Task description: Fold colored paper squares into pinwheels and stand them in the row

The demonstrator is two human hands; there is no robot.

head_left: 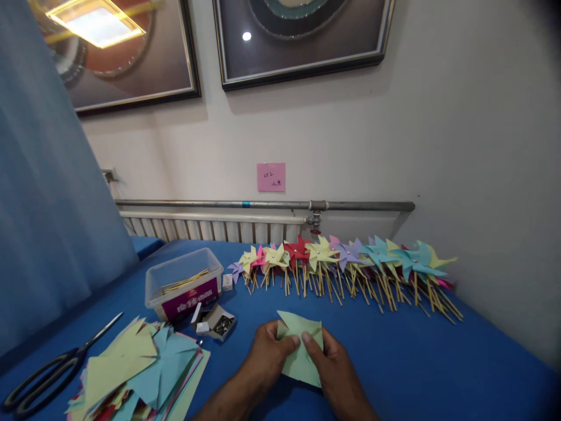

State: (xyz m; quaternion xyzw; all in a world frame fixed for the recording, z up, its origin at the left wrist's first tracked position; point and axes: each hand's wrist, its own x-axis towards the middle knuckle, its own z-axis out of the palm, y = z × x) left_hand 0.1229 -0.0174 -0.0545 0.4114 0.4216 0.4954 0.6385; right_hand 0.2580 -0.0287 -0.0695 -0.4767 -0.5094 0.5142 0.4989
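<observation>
Blue table (pixel 416 362): hands fold green paper (pixel 302 351).

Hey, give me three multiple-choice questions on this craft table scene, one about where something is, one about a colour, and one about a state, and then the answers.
1. Where do the scissors lie?
A. At the near left edge of the table
B. Inside the clear plastic box
C. Among the pinwheels

2. What colour is the paper square in the hands?
A. Red
B. Pale green
C. Purple

3. How is the small box of pins?
A. Taped shut
C. Upside down
B. Open

Answers:
1 A, they rest beside the stack of cut paper.
2 B, the left hand and right hand pinch a pale green sheet.
3 B, its flap is up and metal pins show inside.
</observation>
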